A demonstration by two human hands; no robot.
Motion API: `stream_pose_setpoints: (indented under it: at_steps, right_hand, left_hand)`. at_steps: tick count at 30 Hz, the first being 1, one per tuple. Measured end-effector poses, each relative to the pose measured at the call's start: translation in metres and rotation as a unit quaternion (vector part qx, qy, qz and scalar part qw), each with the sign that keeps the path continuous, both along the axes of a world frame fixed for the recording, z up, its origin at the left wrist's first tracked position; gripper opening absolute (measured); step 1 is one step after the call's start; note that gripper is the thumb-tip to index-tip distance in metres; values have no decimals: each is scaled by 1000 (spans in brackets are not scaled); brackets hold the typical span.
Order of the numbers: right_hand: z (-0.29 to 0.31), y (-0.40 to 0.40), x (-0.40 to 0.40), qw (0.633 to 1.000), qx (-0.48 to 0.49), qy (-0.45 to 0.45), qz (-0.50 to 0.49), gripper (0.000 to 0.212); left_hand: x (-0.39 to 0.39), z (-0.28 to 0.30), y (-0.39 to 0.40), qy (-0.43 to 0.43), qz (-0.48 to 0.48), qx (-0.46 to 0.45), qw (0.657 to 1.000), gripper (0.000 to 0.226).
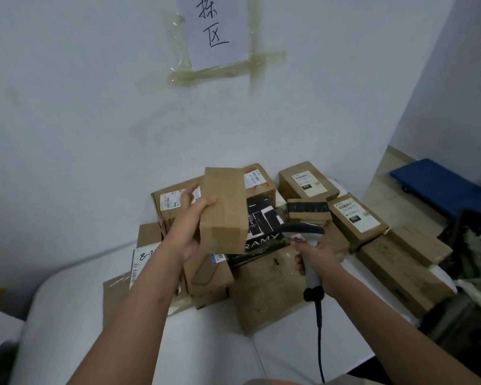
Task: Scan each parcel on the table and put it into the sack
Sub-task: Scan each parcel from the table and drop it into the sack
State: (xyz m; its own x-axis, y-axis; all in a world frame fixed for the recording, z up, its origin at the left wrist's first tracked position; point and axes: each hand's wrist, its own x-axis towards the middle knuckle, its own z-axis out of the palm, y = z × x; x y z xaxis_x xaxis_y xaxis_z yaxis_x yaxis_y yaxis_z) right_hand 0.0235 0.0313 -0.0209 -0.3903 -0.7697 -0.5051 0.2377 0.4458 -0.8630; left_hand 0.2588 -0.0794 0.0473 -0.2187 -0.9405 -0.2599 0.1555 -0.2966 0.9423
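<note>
Many brown cardboard parcels lie heaped on the white table, so by my reading the task is far from done. The left hand grips a small plain brown cardboard box, lifted above the heap with a bare face toward the camera; no label shows on it. The right hand is closed around the handle of a grey corded handheld scanner, its head close beside the box's lower corner. The step in hand looks like the scan itself. Next, I judge, the box needs turning until its label faces the scanner. The sack is not clearly visible; a dark jumble at the right edge may be it. Behind, a pale wall carries a taped paper sign; a blue flat object lies on the floor.
</note>
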Motion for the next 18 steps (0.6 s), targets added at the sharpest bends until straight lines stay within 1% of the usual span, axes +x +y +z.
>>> stream_pose_setpoints:
  at_steps: [1,3,5,7,9,12,15,18]
  right_hand:
    - [1,3,-4,1000,0,-8,-10,16]
    - [4,10,-15,1000,2,-13,-28,16]
    - [3,19,-28,998,5,-13,-53,16]
    - [-3,30,-43,996,20,-26,-82,19]
    - [-9,42,-57,993,33,-45,-108,22]
    - [-19,60,-78,987,42,-57,-142,21]
    - [-28,78,-93,984,50,-50,-163,15]
    - [-37,94,-103,980,64,-42,-184,16]
  left_hand:
    - [-6,-3,5,62,-30,47,997,56]
    - [-19,-18,15,142,-65,121,980,59]
    - [-33,-39,28,207,-75,188,957,60]
    - [-49,-56,45,239,-81,229,940,46]
    - [-65,-71,60,236,-80,244,937,36]
    - [-86,-86,75,206,-78,266,938,33]
    - [-102,-99,86,140,-99,303,938,38]
    - [-117,-118,98,89,-123,356,922,45]
